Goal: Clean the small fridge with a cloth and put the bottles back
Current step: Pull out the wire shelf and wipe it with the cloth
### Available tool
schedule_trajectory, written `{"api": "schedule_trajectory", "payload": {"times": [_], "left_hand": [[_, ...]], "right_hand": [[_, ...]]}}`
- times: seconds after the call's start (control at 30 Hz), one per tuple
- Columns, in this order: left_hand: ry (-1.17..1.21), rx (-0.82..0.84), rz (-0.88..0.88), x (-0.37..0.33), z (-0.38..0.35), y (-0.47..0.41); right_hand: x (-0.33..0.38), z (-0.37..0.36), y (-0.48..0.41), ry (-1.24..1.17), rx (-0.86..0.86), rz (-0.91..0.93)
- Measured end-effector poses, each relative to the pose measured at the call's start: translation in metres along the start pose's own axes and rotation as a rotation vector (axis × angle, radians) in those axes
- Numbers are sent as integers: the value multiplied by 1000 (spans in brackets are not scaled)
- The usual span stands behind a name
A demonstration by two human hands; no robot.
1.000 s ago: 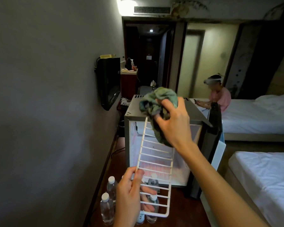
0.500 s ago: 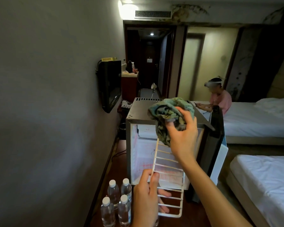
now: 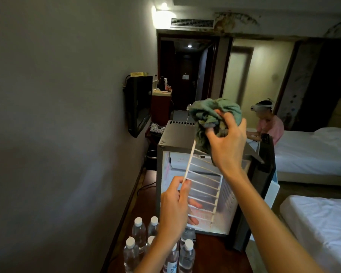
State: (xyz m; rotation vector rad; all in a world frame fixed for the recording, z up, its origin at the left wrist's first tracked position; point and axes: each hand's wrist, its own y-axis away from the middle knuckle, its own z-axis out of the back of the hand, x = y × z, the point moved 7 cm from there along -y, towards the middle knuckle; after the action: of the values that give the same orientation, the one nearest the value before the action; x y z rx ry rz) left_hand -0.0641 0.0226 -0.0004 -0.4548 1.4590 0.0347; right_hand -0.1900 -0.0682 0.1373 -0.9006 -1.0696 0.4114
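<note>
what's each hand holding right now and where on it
The left hand grips the white wire shelf by its left side rail. The right hand clutches the bunched green cloth at the shelf's upper end.

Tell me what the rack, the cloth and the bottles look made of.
The rack: thin white rods, likely coated wire. The cloth: soft green fabric, bunched and creased, perhaps terry. The bottles: clear glossy plastic, white caps.
</note>
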Motion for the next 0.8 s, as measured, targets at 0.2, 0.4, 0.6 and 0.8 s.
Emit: {"api": "schedule_trajectory", "payload": {"times": [0.2, 0.4, 0.6, 0.8], "left_hand": [[-112, 1, -9, 10, -4, 4], [-304, -38, -78, 17, 8, -1], [-86, -47, 32, 34, 19, 3], [60, -108, -34, 8, 32, -14]], "right_hand": [[-1, 5, 13, -498, -56, -264], [29, 24, 5, -547, -41, -126], [49, 40, -21, -129, -127, 184], [17, 12, -14, -42, -31, 97]]}}
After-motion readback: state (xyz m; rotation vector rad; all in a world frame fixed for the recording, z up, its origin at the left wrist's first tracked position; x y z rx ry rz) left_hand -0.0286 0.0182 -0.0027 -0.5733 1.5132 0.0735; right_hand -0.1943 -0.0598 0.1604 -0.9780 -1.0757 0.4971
